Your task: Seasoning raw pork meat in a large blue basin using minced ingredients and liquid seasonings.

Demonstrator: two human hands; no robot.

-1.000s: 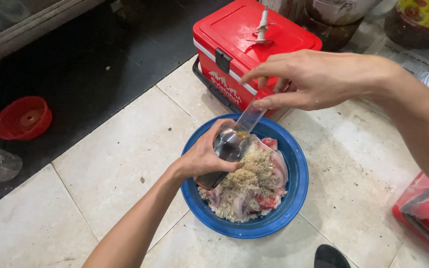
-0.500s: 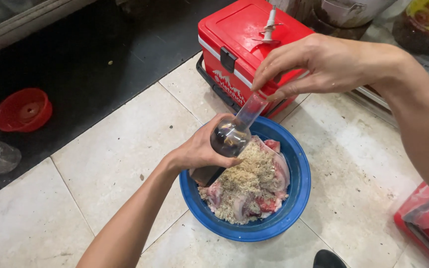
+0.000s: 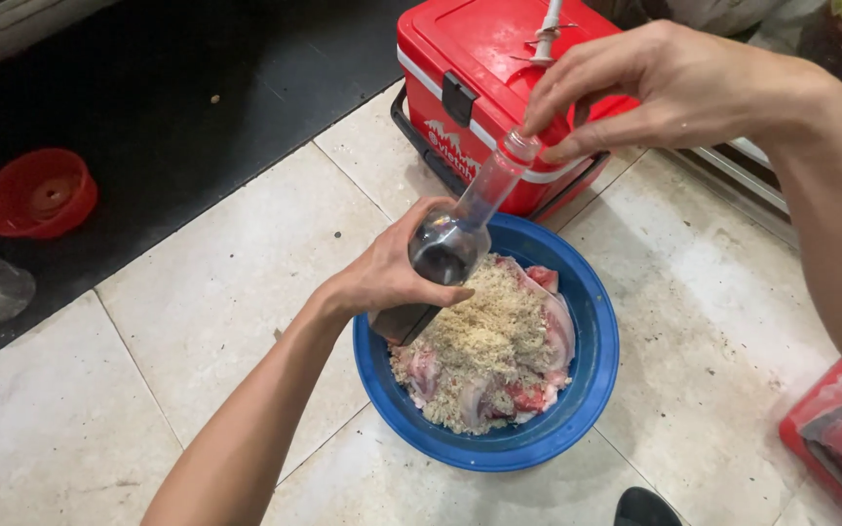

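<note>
Blue bowl (image 3: 592, 390) sits near centre on the tiled floor (image 3: 197, 321), filled with raw meat pieces (image 3: 528, 380) under a heap of tan crumbs (image 3: 489, 326). Left hand (image 3: 387, 278) over the bowl's left rim, fingers wrapped around the lower body of a clear glass bottle (image 3: 450, 248) holding dark liquid, tilted with its neck up-right. Right hand (image 3: 665, 88) farther, fingers pinched at the bottle mouth. Red cooler box (image 3: 479, 58) just behind the bowl. Red round lid (image 3: 36, 192) far left.
</note>
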